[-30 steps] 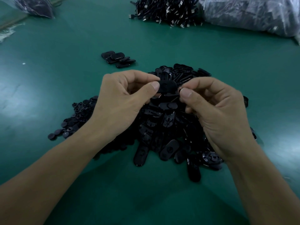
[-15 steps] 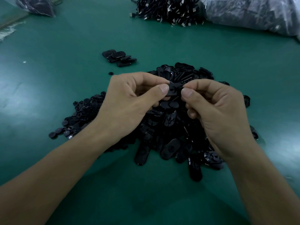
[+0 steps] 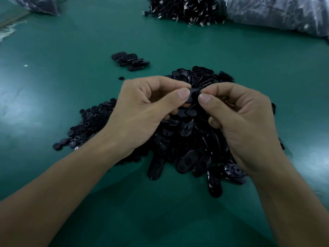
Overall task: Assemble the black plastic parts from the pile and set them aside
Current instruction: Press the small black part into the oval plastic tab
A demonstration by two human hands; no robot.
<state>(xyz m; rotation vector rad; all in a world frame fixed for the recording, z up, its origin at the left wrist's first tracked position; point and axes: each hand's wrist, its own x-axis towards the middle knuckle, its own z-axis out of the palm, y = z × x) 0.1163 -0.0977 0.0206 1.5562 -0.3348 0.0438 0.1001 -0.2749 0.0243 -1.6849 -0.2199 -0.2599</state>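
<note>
Both hands are up over the heap, fingers meeting in the middle. The left hand (image 3: 142,111) has its fingers (image 3: 179,96) curled in tight, thumb and forefinger pinching the left end of a flat black part (image 3: 190,95). The right hand (image 3: 243,122) mirrors it, thumb tip pressed against forefinger at the part's right end, the other fingers folded under the palm. So both hands are grasping the same piece, held in the air between the two thumbs.

Directly beneath the fingers lies the pile (image 3: 185,145) of oval black pieces on the green table (image 3: 53,50), spreading toward the wrists. Below and to the left of the left fingers, a flatter scatter of small round pieces (image 3: 85,125) trails out. Beyond the left fingers, well apart, sits the set-aside group (image 3: 130,60) of black parts, with one lone round piece (image 3: 121,78) just past the left knuckles.

Hard to read: whether the right fingers also hold a small separate bit against the part, since everything there is black on black. Most of the held part is covered by the thumbs. Far beyond the fingers, a heap of black cables (image 3: 181,9) and a clear plastic bag (image 3: 277,13) are cut off by the top edge, as is another bag (image 3: 39,4) at far left.
</note>
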